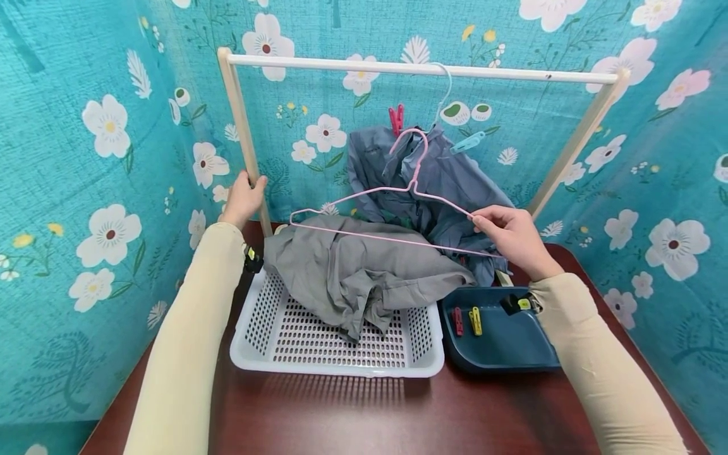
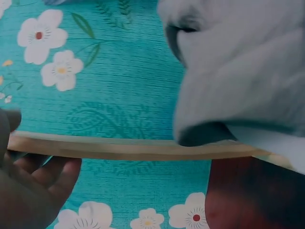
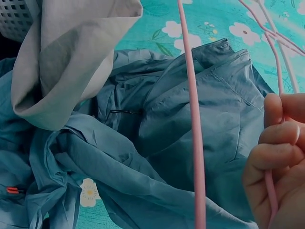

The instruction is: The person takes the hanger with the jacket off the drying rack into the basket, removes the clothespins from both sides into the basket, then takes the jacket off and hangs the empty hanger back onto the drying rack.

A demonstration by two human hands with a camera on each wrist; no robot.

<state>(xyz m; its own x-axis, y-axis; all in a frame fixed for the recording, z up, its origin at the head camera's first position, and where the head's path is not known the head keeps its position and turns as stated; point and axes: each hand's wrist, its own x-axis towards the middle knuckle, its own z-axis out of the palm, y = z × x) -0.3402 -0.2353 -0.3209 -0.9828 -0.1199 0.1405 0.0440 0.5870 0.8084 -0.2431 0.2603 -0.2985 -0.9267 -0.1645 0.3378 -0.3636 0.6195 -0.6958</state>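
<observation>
My right hand [image 1: 512, 237] pinches a pink clothes hanger [image 1: 378, 236] by its right shoulder, with the hook pointing up. Curled fingers around the pink wire also show in the right wrist view [image 3: 281, 152]. On the left, my left hand [image 1: 243, 199] grips the left wooden post [image 1: 243, 126] of a drying rack. Its thumb and fingers lie on opposite sides of the post in the left wrist view. Behind the hanger's lower bar, a grey garment [image 1: 364, 253] lies crumpled over a white basket [image 1: 341, 368]. A blue jacket [image 3: 190, 95] hangs behind on a light blue hanger [image 1: 445, 95].
The rack's white rail [image 1: 341, 64] spans the back. A red clothespin [image 1: 396, 120] and a blue clothespin [image 1: 467, 142] are at the jacket. Red and yellow clothespins [image 1: 475, 321] lie in a dark blue tray [image 1: 512, 366]. Floral cloth [image 1: 108, 189] surrounds the brown table [image 1: 341, 417].
</observation>
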